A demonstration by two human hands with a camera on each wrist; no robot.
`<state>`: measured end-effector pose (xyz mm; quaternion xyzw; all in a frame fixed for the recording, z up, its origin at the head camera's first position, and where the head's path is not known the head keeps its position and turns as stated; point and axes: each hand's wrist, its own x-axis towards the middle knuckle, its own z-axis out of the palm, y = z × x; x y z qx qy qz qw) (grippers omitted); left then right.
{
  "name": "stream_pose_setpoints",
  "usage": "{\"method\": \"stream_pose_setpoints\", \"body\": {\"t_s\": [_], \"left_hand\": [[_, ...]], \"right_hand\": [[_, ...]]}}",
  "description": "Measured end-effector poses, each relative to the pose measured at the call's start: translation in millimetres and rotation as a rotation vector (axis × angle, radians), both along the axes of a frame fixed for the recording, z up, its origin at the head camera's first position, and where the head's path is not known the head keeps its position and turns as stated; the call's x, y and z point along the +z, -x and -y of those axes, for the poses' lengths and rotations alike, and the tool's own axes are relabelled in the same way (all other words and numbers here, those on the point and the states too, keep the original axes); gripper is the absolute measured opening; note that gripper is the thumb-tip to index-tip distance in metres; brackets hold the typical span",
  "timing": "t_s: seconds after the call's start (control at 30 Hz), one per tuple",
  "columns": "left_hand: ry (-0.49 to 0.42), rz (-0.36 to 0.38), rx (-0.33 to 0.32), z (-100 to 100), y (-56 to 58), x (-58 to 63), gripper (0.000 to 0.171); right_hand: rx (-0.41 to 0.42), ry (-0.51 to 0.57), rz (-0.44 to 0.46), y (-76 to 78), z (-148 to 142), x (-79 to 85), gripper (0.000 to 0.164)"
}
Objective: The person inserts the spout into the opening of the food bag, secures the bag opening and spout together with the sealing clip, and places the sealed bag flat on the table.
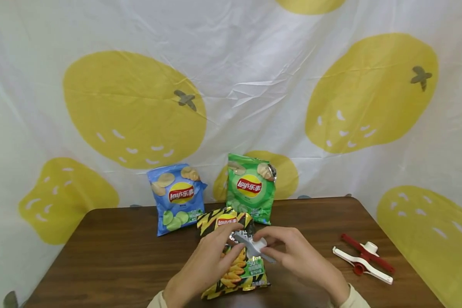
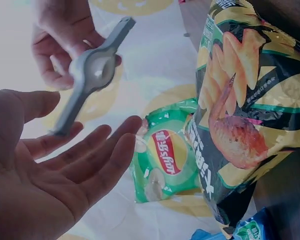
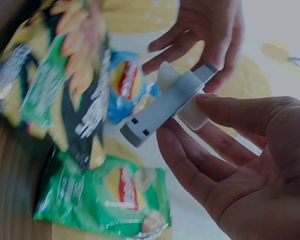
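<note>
While the right hand (image 1: pixel 302 256) pinches a slim gray plastic clip (image 3: pixel 165 106) with a rounded white middle near the crinkled, glossy black-and-yellow chip bag (image 1: pixel 235 276), clip and bag apart, the left hand (image 1: pixel 205 254) spreads its fingers loosely beside the clip's end. Brown wood-grain tabletop (image 1: pixel 111 256) stretches broadly left of the bag to a straight, slanting edge.

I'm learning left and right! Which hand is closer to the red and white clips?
Right. The right hand is a little way left of the red and white clips; the left hand is farther left.
</note>
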<state>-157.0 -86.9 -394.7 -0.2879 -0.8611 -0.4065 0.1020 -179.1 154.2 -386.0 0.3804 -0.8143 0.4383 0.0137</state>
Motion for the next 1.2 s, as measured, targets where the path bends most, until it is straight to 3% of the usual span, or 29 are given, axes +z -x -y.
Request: {"method": "stream_pose_setpoints", "body": {"t_s": [0.13,0.27,0.47,0.7,0.87,1.03,1.2], "left_hand": [[-0.047,-0.053,0.026,2,1.4,-0.1,0.019],[-0.086,-0.078,0.019,4,2.4,0.3,0.010],[-0.200,0.002,-0.011,5,0.6,3.6,0.009],[-0.384,0.097,-0.062,7,-2.5,8.6,0.014],[-0.379,0.182,-0.079,11,-3.3,12.1,0.017],[-0.299,0.172,-0.046,17,-1.0,12.9,0.017],[-0.323,0.179,-0.098,19,0.7,13.3,0.020]], "right_hand": [[0.023,0.021,0.044,-1.3,9,2.7,0.027],[0.034,-0.032,0.003,-2.3,10,2.5,0.033],[0.034,-0.098,-0.101,-3.1,11,1.5,0.046],[0.035,0.046,-0.088,-4.8,21,-3.2,0.036],[0.020,0.081,-0.080,-6.0,24,-3.1,0.029],[0.017,0.073,-0.061,-8.6,25,-2.5,0.033],[0.009,0.058,-0.041,-11.1,27,-2.7,0.033]]}}
